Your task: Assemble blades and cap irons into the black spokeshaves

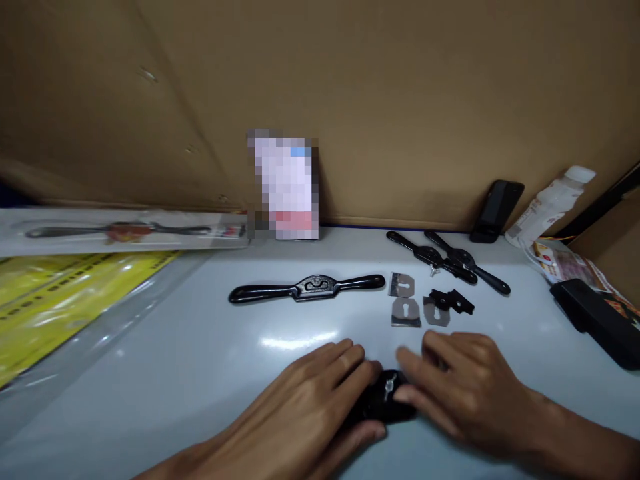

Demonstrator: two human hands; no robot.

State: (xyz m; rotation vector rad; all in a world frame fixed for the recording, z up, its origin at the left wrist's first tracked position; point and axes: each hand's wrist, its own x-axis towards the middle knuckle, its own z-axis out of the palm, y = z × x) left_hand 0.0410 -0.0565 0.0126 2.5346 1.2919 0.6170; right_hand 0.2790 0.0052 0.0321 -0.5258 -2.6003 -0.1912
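A black spokeshave lies low at the front of the table, partly hidden by both hands. My left hand is closed over its left side, fingers on top and thumb along the near edge. A bright screw shows on its middle. My right hand is at its right side with curled fingers; the thumb touches the body beside the screw, and the index fingertip is blurred above it. Just beyond lie slotted steel blades and small black plates. Another spokeshave body rests farther left.
Two more black spokeshave bodies overlap at the back right, with a small screw. A bottle, black stand and black object are at right. A packaged spokeshave and yellow packet lie left; cardboard stands behind.
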